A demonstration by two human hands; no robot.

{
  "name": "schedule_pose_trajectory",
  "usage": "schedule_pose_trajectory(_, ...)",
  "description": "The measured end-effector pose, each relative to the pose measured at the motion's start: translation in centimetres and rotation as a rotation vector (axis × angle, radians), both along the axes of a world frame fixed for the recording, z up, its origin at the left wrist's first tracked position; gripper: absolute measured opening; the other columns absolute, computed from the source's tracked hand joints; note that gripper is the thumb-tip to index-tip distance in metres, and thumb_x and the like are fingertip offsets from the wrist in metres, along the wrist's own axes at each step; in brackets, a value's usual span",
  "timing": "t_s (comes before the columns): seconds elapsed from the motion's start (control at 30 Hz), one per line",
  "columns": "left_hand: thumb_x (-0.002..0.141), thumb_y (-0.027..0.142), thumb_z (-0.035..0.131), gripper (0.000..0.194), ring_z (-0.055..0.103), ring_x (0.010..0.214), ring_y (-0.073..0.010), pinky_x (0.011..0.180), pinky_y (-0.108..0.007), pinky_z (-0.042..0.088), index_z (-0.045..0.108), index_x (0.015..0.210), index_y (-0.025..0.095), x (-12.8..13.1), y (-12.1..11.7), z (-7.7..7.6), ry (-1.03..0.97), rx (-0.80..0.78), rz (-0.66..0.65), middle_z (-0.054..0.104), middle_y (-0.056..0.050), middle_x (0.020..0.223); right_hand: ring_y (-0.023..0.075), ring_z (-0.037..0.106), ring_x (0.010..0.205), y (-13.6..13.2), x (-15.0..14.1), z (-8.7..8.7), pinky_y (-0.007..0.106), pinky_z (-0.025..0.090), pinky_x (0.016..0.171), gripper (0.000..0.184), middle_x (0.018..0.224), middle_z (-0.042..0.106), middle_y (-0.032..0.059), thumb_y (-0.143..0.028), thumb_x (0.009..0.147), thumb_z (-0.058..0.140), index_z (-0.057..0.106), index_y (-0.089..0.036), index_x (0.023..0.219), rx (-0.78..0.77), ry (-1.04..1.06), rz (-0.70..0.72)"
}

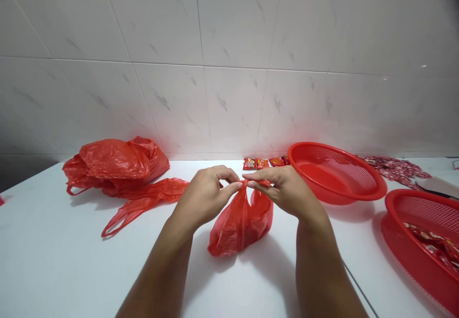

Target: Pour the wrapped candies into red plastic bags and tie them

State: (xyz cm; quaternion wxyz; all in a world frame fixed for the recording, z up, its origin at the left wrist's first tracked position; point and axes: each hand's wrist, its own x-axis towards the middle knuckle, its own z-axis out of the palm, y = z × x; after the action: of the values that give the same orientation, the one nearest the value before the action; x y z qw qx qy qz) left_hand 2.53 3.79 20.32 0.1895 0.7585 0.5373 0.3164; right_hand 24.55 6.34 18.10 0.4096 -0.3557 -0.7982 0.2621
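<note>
A filled red plastic bag [238, 227] stands on the white table in front of me, its handles gathered at the top. My left hand [211, 191] pinches the gathered top between thumb and forefinger. From the other side, my right hand [283, 189] grips a handle end of the same bag, fingers pressed together and pointing left. Both hands meet just above the bag's neck. What the bag contains is hidden by the red plastic.
A bundle of red bags [114, 165] lies at the left, one loose bag [150, 201] trailing from it. Several small red packets [256, 163] line the wall. At right are a red basket [333, 169], another basket [423, 256] holding packets, and patterned cloth [394, 169].
</note>
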Motion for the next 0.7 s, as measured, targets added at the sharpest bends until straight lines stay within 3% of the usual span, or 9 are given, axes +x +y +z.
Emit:
schedule_pose_trajectory(0.07, 0.094, 0.043, 0.062, 0.022, 0.069, 0.090, -0.0226, 0.073, -0.032, 0.048, 0.076, 0.085, 0.027, -0.7, 0.5, -0.4, 0.145, -0.006, 0.081, 0.077, -0.003, 0.106, 0.0243, 0.075, 0.088, 0.4, 1.2, -0.3, 0.035, 0.058, 0.073, 0.020, 0.096, 0.082, 0.0024, -0.044, 0.096, 0.070, 0.085, -0.031, 0.095, -0.130, -0.081, -0.030)
schedule_pose_trajectory(0.17, 0.088, 0.033, 0.063, 0.016, 0.066, 0.079, -0.0243, 0.063, -0.033, 0.041, 0.071, 0.076, 0.026, -2.4, 1.6, -0.9, 0.388, -0.166, 0.244, 0.076, -0.005, 0.100, 0.0223, 0.071, 0.074, 1.7, 3.9, -1.6, 0.031, 0.050, 0.063, 0.032, 0.076, 0.078, 0.0045, -0.052, 0.092, 0.072, 0.082, -0.023, 0.080, -0.386, -0.208, -0.124)
schedule_pose_trajectory(0.3, 0.085, 0.028, 0.060, 0.015, 0.061, 0.068, -0.0236, 0.059, -0.033, 0.035, 0.063, 0.071, 0.025, -3.9, 2.5, -1.2, 0.482, -0.298, 0.347, 0.074, -0.006, 0.090, 0.0226, 0.074, 0.071, 3.2, 7.3, -3.4, 0.030, 0.049, 0.068, 0.039, 0.062, 0.068, 0.0029, -0.055, 0.090, 0.071, 0.073, -0.018, 0.077, -0.625, -0.223, -0.221)
schedule_pose_trajectory(0.47, 0.092, 0.029, 0.052, 0.016, 0.064, 0.080, -0.0240, 0.061, -0.032, 0.036, 0.063, 0.081, 0.025, -3.6, 2.0, -0.7, 0.458, -0.154, 0.376, 0.073, -0.007, 0.105, 0.0273, 0.077, 0.083, 2.4, 8.6, -3.0, 0.036, 0.055, 0.079, 0.049, 0.071, 0.064, 0.0013, -0.064, 0.088, 0.072, 0.061, -0.020, 0.072, -0.593, -0.072, -0.187)
schedule_pose_trajectory(0.57, 0.095, 0.033, 0.051, 0.017, 0.064, 0.084, -0.0248, 0.061, -0.032, 0.037, 0.063, 0.087, 0.025, -3.2, 1.9, -0.3, 0.424, -0.138, 0.405, 0.071, -0.008, 0.112, 0.0248, 0.075, 0.085, 1.6, 8.3, -2.2, 0.038, 0.058, 0.085, 0.048, 0.081, 0.067, 0.0031, -0.065, 0.087, 0.074, 0.062, -0.020, 0.074, -0.495, 0.208, -0.049)
schedule_pose_trajectory(0.7, 0.100, 0.034, 0.047, 0.020, 0.064, 0.092, -0.0252, 0.064, -0.032, 0.038, 0.061, 0.088, 0.025, -2.3, 2.2, -0.5, 0.397, -0.115, 0.333, 0.069, -0.006, 0.113, 0.0158, 0.065, 0.065, 1.8, 7.7, -1.5, 0.037, 0.058, 0.074, 0.046, 0.102, 0.074, 0.0071, -0.059, 0.093, 0.068, 0.055, -0.022, 0.069, -0.390, 0.636, -0.005)
